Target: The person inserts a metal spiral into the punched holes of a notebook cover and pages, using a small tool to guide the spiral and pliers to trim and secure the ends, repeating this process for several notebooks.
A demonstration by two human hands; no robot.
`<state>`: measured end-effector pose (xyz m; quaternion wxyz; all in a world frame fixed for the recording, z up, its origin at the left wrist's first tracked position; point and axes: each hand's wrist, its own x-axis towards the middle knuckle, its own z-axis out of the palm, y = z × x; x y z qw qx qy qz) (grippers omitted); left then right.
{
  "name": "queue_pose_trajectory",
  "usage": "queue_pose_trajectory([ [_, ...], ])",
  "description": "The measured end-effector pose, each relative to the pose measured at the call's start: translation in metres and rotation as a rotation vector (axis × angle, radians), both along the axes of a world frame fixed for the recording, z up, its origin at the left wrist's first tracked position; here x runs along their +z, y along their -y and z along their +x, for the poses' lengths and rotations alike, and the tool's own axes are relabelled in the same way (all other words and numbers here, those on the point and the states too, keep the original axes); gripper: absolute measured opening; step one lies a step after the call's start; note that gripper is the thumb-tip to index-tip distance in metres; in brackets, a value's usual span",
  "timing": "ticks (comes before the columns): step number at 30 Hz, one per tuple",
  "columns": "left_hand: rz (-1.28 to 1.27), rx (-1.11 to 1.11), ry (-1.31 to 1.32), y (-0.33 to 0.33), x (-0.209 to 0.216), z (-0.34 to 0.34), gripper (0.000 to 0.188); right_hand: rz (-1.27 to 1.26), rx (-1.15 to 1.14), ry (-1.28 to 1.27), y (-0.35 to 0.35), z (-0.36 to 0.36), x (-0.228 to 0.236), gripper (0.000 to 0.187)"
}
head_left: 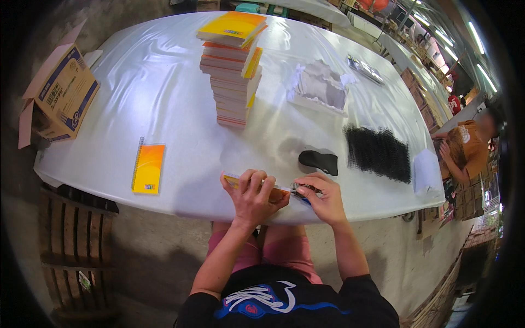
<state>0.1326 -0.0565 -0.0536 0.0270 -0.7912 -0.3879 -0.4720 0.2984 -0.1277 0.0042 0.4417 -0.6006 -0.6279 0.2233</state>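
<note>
At the near edge of the table, my left hand point(254, 199) is closed around a yellow and orange notebook point(281, 195), held on its edge and largely covered by the fingers. My right hand point(324, 199) pinches a small dark, coil-like piece point(297, 189) against the notebook's right end; a bit of blue shows beneath it, too small to name. Farther right lies a pile of black spiral binding coils point(377, 153). Between it and my hands sits a black, rounded object point(319, 162). A spiral-bound yellow and orange notebook point(148, 169) lies flat on the left.
A tall, uneven stack of notebooks point(232, 71) rises from the white-covered table point(164, 71). Behind the coils stands an opened white package point(320, 90); a white roll point(426, 172) is at the right edge. A cardboard box point(68, 93) stands left. Another person point(465, 145) is at far right.
</note>
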Motion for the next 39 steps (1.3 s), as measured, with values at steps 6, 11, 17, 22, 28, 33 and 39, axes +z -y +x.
queue_pose_trajectory([
  [6,0.019,0.046,-0.060,0.001,-0.006,0.001,0.045,-0.351,0.158,0.011,-0.002,0.008,0.012,0.021],
  [11,0.043,0.033,-0.127,-0.002,-0.010,-0.003,0.053,-0.463,0.084,-0.056,-0.007,-0.006,0.031,0.034],
  [17,0.072,0.023,-0.176,-0.004,-0.014,-0.007,0.055,-0.179,0.119,0.165,0.003,0.003,0.017,0.026],
  [22,-0.019,-0.014,-0.008,-0.003,-0.010,-0.008,0.052,-0.609,0.197,-0.006,-0.008,0.005,0.030,0.019],
  [28,-0.022,-0.085,0.020,-0.008,0.001,-0.014,0.052,-0.326,-0.139,0.978,-0.033,0.065,0.011,0.048],
  [33,-0.054,-0.161,0.060,-0.007,0.001,-0.011,0.052,-0.120,-0.026,0.812,-0.033,0.106,-0.052,0.073],
  [39,-0.073,-0.146,0.071,-0.007,0.000,-0.016,0.049,-0.267,-0.084,0.812,-0.027,0.066,-0.024,0.069],
])
